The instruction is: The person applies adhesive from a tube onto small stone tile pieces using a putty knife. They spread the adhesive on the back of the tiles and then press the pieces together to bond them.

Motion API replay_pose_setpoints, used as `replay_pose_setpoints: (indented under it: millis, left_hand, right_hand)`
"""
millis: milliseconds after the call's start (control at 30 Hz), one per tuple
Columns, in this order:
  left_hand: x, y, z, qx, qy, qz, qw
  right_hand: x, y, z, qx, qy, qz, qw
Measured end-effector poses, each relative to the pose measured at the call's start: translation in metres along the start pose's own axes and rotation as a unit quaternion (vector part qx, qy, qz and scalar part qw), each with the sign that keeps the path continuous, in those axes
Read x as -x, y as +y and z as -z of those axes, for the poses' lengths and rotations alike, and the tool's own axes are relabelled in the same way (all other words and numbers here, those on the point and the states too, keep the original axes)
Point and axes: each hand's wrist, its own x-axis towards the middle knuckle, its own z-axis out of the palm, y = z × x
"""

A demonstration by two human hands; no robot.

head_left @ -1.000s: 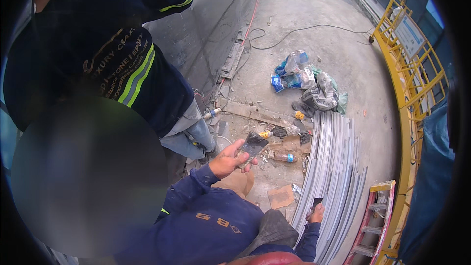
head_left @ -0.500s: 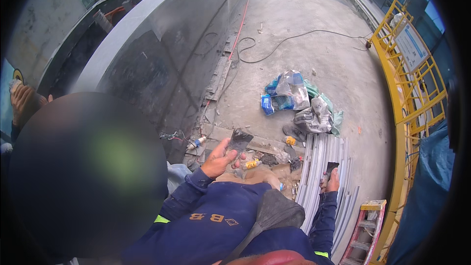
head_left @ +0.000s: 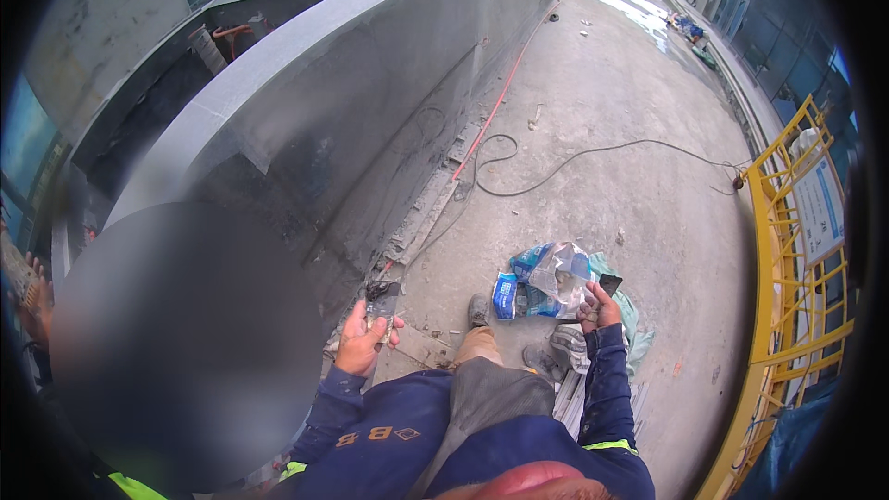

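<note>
My left hand (head_left: 356,341) is closed around a flat, smeared putty knife (head_left: 382,306), held up beside the low grey wall. Its handle is hidden in the grip. My right hand (head_left: 602,312), out in front to the right, grips another putty knife; its dark blade (head_left: 610,283) sticks up past the fingers. Below and behind that hand lie crumpled blue-and-white bags (head_left: 556,273) on the floor. The hands are well apart, and neither tool touches the wall.
A curved grey wall (head_left: 370,102) runs along the left. Close by at left is another person (head_left: 185,343), blurred, a hand (head_left: 35,301) raised. A dark cable (head_left: 574,156) crosses the concrete floor. Yellow railing (head_left: 769,315) stands at right; metal strips (head_left: 569,400) lie near my legs.
My view has swung up and ahead, showing more wall and floor. Relative to my body, my right hand has moved forward, now before the bags. Both hands keep their tools.
</note>
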Motion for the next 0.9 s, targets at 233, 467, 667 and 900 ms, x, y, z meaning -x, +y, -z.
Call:
replay_pose_setpoints:
  millis: [233,467,667,900]
  left_hand:
    - [-0.185,0.046,-0.110,0.012,-0.031,-0.032,0.999]
    - [-0.312,0.088,-0.143,0.021,0.037,-0.058,0.997]
    - [-0.464,0.096,-0.142,0.027,0.008,-0.097,0.995]
    - [-0.595,0.147,-0.156,0.041,0.035,-0.137,0.989]
  right_hand:
    - [-0.152,-0.144,-0.066,0.062,-0.006,0.053,0.997]
    - [-0.277,-0.252,-0.213,0.221,-0.111,0.162,0.955]
    - [-0.380,-0.318,-0.399,0.347,-0.222,0.279,0.867]
    - [-0.478,-0.373,-0.605,0.493,-0.265,0.374,0.739]
